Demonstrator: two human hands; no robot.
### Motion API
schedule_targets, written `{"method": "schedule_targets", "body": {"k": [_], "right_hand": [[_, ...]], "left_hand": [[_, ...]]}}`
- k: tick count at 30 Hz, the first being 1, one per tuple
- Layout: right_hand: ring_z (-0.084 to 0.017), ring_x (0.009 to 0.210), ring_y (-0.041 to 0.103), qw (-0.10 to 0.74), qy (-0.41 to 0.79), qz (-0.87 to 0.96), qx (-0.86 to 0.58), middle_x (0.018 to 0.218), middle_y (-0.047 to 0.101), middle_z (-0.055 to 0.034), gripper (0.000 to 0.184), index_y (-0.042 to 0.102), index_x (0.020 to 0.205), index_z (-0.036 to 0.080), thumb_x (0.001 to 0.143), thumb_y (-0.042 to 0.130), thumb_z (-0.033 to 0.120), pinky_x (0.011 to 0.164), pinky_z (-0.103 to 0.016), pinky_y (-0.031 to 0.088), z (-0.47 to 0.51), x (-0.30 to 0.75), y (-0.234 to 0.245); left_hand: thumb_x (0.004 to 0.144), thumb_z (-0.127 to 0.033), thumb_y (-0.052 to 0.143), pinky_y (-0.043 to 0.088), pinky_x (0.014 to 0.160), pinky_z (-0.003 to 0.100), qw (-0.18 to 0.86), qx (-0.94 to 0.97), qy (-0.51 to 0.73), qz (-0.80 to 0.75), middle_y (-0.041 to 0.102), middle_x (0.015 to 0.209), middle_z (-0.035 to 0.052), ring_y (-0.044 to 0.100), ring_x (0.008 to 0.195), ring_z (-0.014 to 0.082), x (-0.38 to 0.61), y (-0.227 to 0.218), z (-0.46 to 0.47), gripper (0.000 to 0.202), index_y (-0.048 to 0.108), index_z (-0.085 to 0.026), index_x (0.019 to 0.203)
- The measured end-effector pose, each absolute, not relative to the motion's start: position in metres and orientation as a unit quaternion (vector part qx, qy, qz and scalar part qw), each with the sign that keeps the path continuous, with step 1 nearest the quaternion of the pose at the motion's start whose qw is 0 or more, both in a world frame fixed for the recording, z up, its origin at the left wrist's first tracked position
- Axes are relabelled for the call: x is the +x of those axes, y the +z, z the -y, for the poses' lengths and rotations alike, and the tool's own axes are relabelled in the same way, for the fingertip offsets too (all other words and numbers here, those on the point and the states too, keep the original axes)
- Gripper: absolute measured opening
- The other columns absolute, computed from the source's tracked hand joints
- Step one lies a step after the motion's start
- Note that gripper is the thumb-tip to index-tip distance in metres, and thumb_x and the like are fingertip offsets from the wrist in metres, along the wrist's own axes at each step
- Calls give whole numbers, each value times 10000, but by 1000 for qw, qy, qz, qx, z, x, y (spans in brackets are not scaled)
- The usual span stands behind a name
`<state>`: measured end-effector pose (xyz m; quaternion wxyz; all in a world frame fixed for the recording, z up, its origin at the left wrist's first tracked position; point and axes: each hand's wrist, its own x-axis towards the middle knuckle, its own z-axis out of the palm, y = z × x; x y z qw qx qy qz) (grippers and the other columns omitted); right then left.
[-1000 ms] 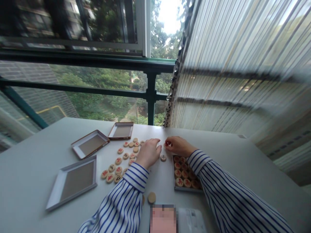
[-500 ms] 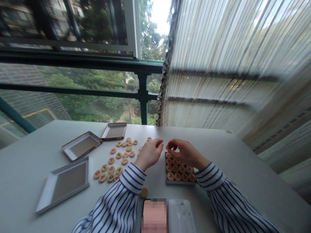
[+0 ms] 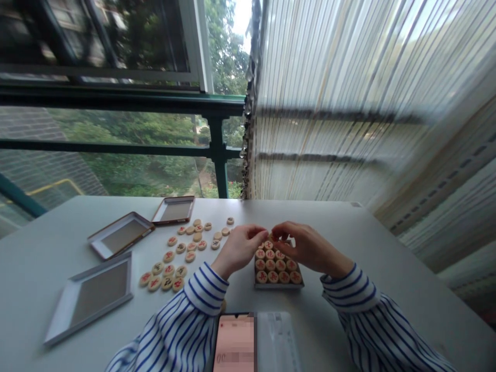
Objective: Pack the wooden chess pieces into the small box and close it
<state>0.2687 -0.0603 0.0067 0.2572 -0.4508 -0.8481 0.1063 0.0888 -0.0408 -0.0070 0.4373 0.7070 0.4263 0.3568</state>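
Observation:
A small tray (image 3: 257, 284) packed with several round wooden game pieces with red marks lies on the white table (image 3: 349, 243) in front of me. Both hands meet over the tray's far end. My left hand (image 3: 238, 249) is curled, fingertips pinched at the tray's top left corner. My right hand (image 3: 304, 247) is also pinched, its fingertips at a piece on the tray's far row. What each pinch holds is too small to make out. Several loose pieces (image 3: 176, 256) lie to the left.
Three empty shallow box halves lie at left: a grey one (image 3: 91, 294) near me, and two brown-edged ones (image 3: 120, 235) (image 3: 173, 209) farther back. A phone (image 3: 234, 343) and a white packet (image 3: 277, 343) lie at the near edge. Window railing and blinds stand behind the table.
Both hands moved from the loose pieces to the tray's far end, fingertips coming together there. My view swung right, so everything shifted left in the picture.

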Motion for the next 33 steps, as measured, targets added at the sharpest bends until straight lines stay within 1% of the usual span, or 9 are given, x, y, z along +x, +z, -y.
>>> {"method": "schedule_targets", "body": {"k": [3, 10, 16, 21, 26, 33], "right_hand": [[-123, 713, 562, 245, 102, 855, -447, 826, 624, -33, 186, 582, 925, 194, 787, 520, 301, 661, -257, 441, 62, 270, 9], [-132, 730, 562, 231, 94, 864, -438, 842, 620, -40, 178, 581, 928, 196, 784, 525, 285, 670, -270, 437, 65, 268, 11], [-136, 743, 563, 233, 102, 862, -438, 864, 626, -48, 225, 562, 985, 187, 787, 524, 287, 673, -276, 441, 65, 269, 11], [-129, 714, 558, 240, 109, 858, -442, 834, 625, -37, 227, 554, 982, 181, 792, 519, 301, 656, -265, 443, 63, 271, 10], [-122, 706, 555, 245, 110, 849, -454, 821, 621, -29, 259, 553, 993, 182, 776, 543, 322, 647, -258, 441, 63, 271, 10], [-114, 670, 558, 256, 112, 845, -456, 771, 624, -26, 230, 568, 947, 176, 796, 519, 344, 624, -253, 435, 63, 270, 11]], "left_hand": [[775, -283, 510, 461, 711, 260, 455, 697, 355, -425, 691, 828, 63, 611, 774, 159, 90, -4, 43, 260, 664, -119, 905], [760, -285, 537, 464, 706, 258, 486, 686, 353, -411, 693, 821, 65, 613, 763, 156, 91, -6, 44, 246, 670, -122, 888], [743, -282, 557, 465, 695, 243, 472, 682, 344, -440, 697, 798, 47, 616, 742, 147, 89, 2, 46, 205, 679, -140, 826], [728, -255, 577, 464, 686, 243, 468, 668, 349, -462, 699, 776, 48, 617, 721, 143, 90, 6, 48, 170, 679, -136, 795], [739, -273, 572, 469, 688, 258, 483, 649, 370, -456, 698, 797, 59, 613, 719, 143, 91, 2, 46, 187, 671, -131, 809], [745, -253, 567, 467, 679, 257, 487, 631, 373, -476, 696, 798, 68, 609, 727, 148, 94, 7, 51, 192, 671, -118, 834]]}}
